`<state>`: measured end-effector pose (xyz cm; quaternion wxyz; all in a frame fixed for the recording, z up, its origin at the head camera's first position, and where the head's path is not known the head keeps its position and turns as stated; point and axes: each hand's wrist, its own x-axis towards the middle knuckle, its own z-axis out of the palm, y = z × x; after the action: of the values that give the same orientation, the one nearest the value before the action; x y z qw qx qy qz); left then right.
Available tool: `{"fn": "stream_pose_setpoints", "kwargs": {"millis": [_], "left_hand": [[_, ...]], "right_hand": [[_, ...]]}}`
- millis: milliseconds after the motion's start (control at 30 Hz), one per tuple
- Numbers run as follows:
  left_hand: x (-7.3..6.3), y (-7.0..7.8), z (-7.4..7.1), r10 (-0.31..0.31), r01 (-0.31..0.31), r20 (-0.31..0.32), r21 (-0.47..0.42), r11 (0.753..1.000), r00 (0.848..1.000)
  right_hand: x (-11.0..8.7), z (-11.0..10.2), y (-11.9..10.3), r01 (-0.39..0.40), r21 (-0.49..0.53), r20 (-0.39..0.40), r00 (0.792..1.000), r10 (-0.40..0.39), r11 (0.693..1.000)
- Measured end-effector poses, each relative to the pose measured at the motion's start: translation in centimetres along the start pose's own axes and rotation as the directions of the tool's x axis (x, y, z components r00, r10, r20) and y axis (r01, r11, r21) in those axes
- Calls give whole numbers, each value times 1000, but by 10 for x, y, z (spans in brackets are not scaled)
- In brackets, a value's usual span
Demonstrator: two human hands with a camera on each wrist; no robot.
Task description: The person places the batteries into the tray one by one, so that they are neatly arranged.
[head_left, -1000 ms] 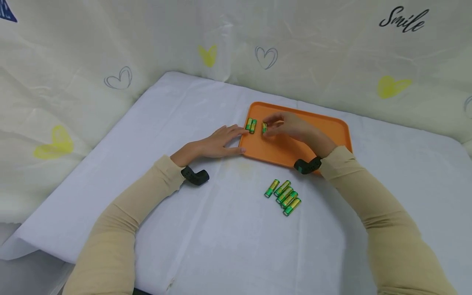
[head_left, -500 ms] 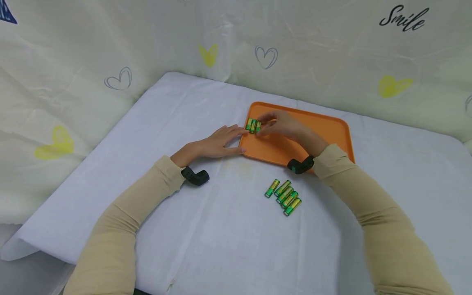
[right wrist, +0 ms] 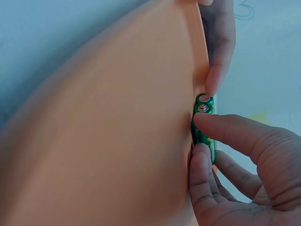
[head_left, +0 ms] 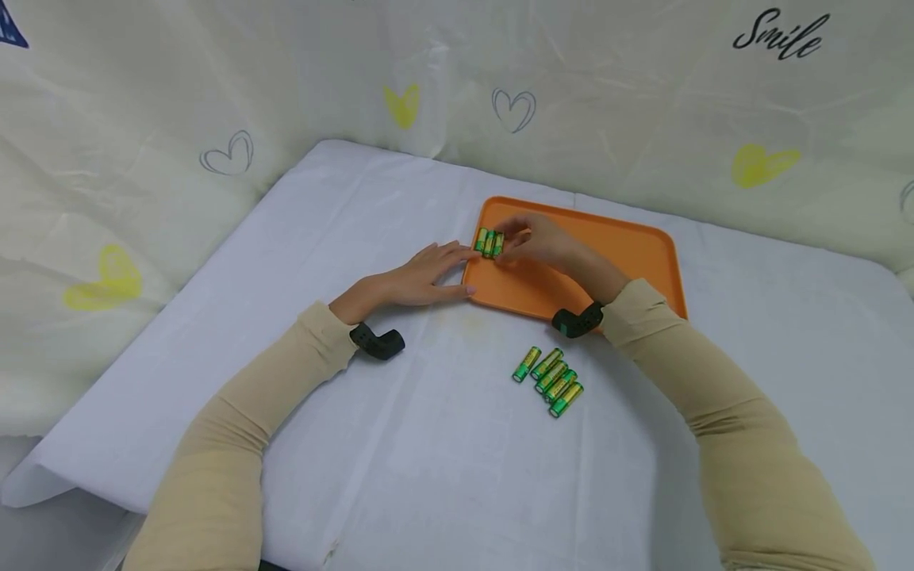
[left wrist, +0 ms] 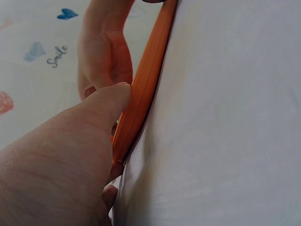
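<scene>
At the left end of the orange tray [head_left: 628, 254], three green-and-yellow batteries [head_left: 489, 242] lie side by side. My right hand [head_left: 543, 240] pinches the rightmost battery [head_left: 498, 245] between thumb and fingers, tight against its neighbour. In the right wrist view the thumb [right wrist: 230, 129] covers part of this battery, and two battery ends [right wrist: 203, 107] show just above it. My left hand [head_left: 424, 276] rests at the tray's left rim with fingers extended, the fingertips close to the leftmost battery. Its thumb [left wrist: 115, 94] touches the rim in the left wrist view.
On the white tablecloth [head_left: 428, 444] in front of the tray lie several more batteries [head_left: 559, 386], most of them in a slanted row. A pale curtain [head_left: 607, 95] printed with hearts hangs behind the table. Each wrist carries a black camera mount [head_left: 377, 342].
My right hand has moved left across the tray with its battery, closing the gap to the two others. The left hand and the loose batteries have stayed put.
</scene>
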<state>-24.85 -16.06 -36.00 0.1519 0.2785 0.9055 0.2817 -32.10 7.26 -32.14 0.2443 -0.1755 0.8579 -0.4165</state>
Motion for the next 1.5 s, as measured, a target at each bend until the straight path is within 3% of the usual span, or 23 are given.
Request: {"fn": "stream_pose_setpoints", "kwargs": {"millis": [900, 1500], "left_hand": [[4, 3, 3, 8, -8, -3, 3, 1000, 1000], [2, 4, 4, 8, -8, -5, 6, 1000, 1000]], "right_hand": [[-15, -11, 9, 8, 51, 38, 999, -10, 999], [-36, -12, 13, 16, 3, 61, 998, -16, 1000]]}}
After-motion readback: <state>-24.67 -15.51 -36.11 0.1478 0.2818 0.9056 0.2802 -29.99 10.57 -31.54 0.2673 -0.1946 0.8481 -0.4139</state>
